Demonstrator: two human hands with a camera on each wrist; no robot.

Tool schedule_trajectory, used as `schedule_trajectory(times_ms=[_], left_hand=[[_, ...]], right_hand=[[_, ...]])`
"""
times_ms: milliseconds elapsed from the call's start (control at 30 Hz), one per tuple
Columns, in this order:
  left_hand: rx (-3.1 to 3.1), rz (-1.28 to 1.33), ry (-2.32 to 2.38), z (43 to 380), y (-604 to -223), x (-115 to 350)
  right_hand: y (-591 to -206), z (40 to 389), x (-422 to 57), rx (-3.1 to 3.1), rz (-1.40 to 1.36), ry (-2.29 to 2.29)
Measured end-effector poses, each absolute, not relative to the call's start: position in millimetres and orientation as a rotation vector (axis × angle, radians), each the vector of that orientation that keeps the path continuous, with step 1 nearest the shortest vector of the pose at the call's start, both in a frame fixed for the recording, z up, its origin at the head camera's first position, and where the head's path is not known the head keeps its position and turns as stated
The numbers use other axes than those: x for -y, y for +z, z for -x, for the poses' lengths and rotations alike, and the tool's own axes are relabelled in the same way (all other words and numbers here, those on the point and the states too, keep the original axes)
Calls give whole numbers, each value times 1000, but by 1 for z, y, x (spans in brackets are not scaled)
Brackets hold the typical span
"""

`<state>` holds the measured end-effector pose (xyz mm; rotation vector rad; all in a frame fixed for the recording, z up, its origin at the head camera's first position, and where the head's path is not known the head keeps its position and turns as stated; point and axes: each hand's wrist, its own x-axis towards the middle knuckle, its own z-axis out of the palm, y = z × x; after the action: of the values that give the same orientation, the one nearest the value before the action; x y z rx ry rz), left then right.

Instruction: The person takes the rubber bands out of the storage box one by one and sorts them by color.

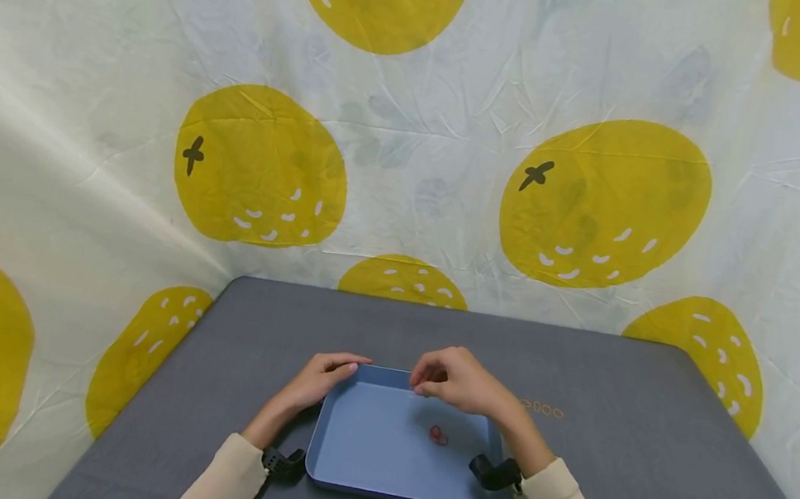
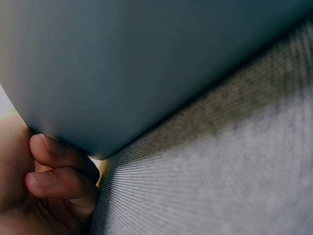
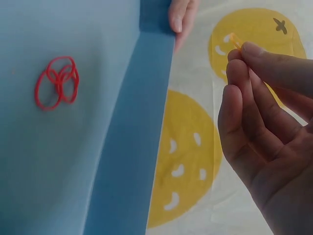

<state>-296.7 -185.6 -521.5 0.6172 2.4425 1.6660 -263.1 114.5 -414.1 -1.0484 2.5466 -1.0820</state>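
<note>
A shallow blue tray (image 1: 375,454) lies on the table, with a few red rubber bands (image 3: 57,83) in a small cluster on its floor, right of the middle. My left hand (image 1: 319,377) grips the tray's far left corner, some fingers curled against the outer wall in the left wrist view. Over the far part of the tray, my right hand (image 1: 457,380) is raised. Between its thumb and index finger it pinches an orange rubber band (image 3: 235,40), mostly hidden by the fingertips.
Several orange rubber bands (image 1: 547,411) lie in a row on the grey table (image 1: 628,469), just beyond the tray's right side. A white curtain (image 1: 427,153) printed with big yellow fruit hangs behind the table and along its left.
</note>
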Motion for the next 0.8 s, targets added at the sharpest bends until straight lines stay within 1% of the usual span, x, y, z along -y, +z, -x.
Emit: schedule_trajectory(times_ms=[200,567,800], left_hand=[[-2426,-632,1662,296,-522,187],[-2439,-620,1653,296,-523,187],[-2449,-625,1647,298,-523,186]], right_hand=[[-410,260,-126,-2570,1003,-1102],[-404,258,-153,-2614,1013,-1172],[-402,256,-168,-2637,946,-1202]])
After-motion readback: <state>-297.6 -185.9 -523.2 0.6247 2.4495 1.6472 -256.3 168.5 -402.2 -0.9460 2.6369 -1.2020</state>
